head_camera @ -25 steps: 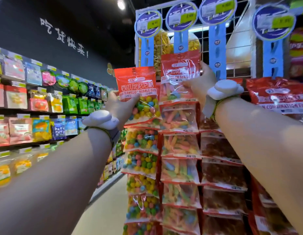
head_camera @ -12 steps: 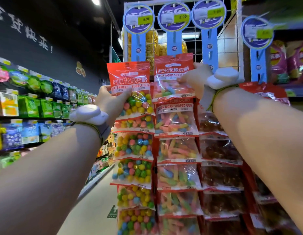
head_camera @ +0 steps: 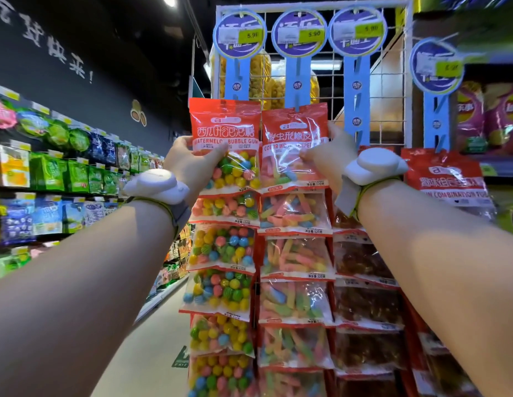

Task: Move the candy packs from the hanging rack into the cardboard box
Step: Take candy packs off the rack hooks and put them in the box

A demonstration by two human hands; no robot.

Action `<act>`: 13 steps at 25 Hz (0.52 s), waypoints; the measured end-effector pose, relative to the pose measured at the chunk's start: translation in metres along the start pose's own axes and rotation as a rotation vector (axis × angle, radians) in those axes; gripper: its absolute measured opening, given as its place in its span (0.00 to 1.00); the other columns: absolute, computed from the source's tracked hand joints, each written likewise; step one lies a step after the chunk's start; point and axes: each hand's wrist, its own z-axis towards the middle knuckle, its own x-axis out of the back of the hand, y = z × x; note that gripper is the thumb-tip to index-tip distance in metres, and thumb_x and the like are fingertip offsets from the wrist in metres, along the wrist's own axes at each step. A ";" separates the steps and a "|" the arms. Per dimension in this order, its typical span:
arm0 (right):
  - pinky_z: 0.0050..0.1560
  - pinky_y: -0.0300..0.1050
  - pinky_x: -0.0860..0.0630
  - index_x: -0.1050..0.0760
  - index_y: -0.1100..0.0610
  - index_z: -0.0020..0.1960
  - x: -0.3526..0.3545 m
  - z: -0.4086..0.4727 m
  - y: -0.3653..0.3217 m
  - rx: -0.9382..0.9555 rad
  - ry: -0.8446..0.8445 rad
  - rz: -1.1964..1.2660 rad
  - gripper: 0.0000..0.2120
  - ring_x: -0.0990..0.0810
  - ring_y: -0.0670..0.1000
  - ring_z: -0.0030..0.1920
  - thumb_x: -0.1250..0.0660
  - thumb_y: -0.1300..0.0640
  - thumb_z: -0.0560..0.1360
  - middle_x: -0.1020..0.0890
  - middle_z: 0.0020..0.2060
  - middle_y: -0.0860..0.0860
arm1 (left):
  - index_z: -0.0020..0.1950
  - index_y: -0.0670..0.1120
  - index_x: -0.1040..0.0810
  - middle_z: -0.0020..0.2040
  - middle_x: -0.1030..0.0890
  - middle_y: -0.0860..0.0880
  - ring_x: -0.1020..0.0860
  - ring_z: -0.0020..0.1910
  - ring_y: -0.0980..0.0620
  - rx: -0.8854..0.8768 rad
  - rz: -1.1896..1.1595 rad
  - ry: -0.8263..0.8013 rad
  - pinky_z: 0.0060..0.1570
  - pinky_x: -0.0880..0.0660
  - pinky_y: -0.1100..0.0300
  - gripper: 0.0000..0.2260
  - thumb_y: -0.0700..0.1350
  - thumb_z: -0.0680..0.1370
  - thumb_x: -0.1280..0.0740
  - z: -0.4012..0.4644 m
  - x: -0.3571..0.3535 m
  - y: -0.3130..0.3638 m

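Observation:
A white wire hanging rack carries blue strips with columns of red-topped candy packs. My left hand grips the top watermelon bubble gum pack at its left side, thumb across the front. My right hand pinches the top colour worm gummy pack at its right edge. Both packs sit at the head of their columns, against the strips. More bubble gum packs and worm packs hang below. No cardboard box is in view.
A third column of dark candy packs and a red combination pack hang to the right. Shelves of snacks line the left wall along the aisle floor. Round price signs top the rack.
The view has swung left and tilted up, so the rack now sits centred. Both hands keep their hold on the same top packs, which have shifted little on the strips.

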 end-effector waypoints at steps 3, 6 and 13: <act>0.49 0.42 0.22 0.32 0.56 0.63 0.002 -0.004 0.003 0.053 0.050 -0.018 0.22 0.22 0.48 0.44 0.30 0.65 0.71 0.23 0.42 0.47 | 0.56 0.52 0.23 0.44 0.16 0.52 0.17 0.45 0.51 -0.043 0.025 0.014 0.52 0.20 0.51 0.23 0.64 0.68 0.28 0.009 -0.005 0.019; 0.53 0.47 0.21 0.36 0.56 0.65 0.000 -0.008 0.006 0.033 0.075 -0.001 0.25 0.21 0.49 0.45 0.31 0.64 0.71 0.25 0.41 0.46 | 0.70 0.49 0.30 0.46 0.22 0.57 0.21 0.44 0.55 -0.062 0.032 0.046 0.50 0.22 0.57 0.32 0.61 0.71 0.28 0.020 -0.011 0.034; 0.53 0.51 0.20 0.35 0.54 0.69 0.001 -0.009 0.013 0.038 0.063 0.030 0.27 0.19 0.50 0.45 0.31 0.63 0.72 0.24 0.39 0.44 | 0.52 0.52 0.23 0.38 0.20 0.58 0.18 0.40 0.55 -0.072 0.062 0.036 0.51 0.19 0.54 0.16 0.61 0.71 0.28 0.054 -0.015 0.047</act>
